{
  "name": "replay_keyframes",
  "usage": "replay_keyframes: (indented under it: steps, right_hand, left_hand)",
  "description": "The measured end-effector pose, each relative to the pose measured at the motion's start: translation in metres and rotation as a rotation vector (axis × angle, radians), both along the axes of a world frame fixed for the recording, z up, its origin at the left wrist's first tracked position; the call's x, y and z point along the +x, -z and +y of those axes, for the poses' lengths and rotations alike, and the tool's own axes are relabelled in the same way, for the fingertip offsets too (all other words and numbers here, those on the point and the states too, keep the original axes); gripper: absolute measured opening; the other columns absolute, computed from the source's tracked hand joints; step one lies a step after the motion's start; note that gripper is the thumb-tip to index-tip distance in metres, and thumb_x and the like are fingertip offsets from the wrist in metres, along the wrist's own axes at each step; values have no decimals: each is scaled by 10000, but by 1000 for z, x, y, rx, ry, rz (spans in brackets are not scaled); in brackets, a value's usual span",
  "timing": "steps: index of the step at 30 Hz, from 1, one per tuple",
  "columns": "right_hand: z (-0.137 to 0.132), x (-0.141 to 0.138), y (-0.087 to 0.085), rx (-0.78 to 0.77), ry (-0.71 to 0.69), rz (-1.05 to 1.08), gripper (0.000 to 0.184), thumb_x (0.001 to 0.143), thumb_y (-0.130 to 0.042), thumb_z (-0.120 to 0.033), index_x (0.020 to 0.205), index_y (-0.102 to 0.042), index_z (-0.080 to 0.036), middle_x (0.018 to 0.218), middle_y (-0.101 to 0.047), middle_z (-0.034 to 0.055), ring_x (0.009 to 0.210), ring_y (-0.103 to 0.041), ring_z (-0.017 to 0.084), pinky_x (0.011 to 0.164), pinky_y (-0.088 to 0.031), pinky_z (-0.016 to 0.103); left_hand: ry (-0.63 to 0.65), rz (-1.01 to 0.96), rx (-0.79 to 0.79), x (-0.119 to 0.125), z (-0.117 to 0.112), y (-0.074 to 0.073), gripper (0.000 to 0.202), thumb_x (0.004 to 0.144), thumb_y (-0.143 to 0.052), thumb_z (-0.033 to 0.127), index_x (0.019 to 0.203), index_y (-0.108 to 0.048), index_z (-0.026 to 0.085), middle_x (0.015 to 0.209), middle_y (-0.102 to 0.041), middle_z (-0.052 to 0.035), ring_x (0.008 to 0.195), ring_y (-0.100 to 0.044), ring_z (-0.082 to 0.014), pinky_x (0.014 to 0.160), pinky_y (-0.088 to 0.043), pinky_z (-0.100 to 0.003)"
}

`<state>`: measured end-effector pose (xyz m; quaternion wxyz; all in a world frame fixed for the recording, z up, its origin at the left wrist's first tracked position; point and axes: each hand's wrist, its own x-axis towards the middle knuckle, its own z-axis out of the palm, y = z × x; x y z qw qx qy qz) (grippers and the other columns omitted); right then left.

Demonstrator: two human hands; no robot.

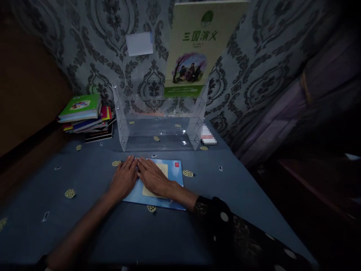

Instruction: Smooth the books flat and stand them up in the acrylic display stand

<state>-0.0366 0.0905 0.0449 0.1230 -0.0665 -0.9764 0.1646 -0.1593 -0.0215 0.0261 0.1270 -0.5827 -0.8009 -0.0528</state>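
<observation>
A blue book (175,184) with a pale yellow panel lies flat on the table, partly covered by both hands. My left hand (125,177) rests palm down over its left edge, fingers stretched forward. Beside it, my right hand (152,175) is laid flat across the cover, its fingertips close to the left hand's. Neither hand is wrapped around anything. Just beyond the book stands a clear acrylic rack (158,143). A tall green and cream book (194,45) with a picture on its cover stands upright at the rack's right side.
A stack of books (84,107) sits at the back left. Right of the rack lies a blurred white and red item (208,135). The table (93,218) wears a blue cloth with yellow prints. Behind are patterned wallpaper (153,81), a white card (139,44) and a curtain (282,116).
</observation>
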Motion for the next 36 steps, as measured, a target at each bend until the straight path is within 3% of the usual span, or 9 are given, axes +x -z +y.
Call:
replay_keyframes:
  steps: [7,13,20,31,36]
  right_hand:
    - [15,21,11,-30,34,-20,565,1025,-421,-376,1487,-398,-51,1571,-374,206,1497,-289,270,1225,-282,480]
    - [30,66,11,11,152,9,545,999,-484,-336,1473,-438,-70,1550,-421,193,1479,-331,270,1218,-313,477]
    - [44,107,15,33,271,-12,519,1002,-444,-317,1476,-448,-105,1546,-430,181,1461,-365,288,1196,-336,533]
    - [45,109,23,29,293,26,527,998,-430,-328,1466,-461,-88,1539,-443,184,1455,-378,291,1191,-343,526]
    - [44,107,26,48,306,51,512,988,-449,-316,1450,-485,-96,1518,-472,185,1440,-401,295,1178,-360,527]
  left_hand:
    - [13,-13,36,0,1,2,505,1015,-267,288,1374,-540,61,1481,-500,-208,1393,-459,-323,1096,-398,-542]
    - [-1,-8,26,3,-1,-1,526,1026,-235,309,1400,-519,73,1494,-486,-198,1406,-444,-318,1099,-396,-555]
    - [-16,-25,8,3,0,-4,523,1020,-244,316,1398,-527,91,1493,-491,-189,1407,-445,-317,1097,-402,-561]
    - [28,-14,-57,6,-1,-10,556,1038,-273,390,1448,-460,65,1531,-434,-203,1449,-375,-324,1145,-343,-558]
    - [176,-76,-128,27,21,-13,550,1046,-295,417,1498,-394,120,1573,-385,-150,1479,-326,-267,1187,-306,-502]
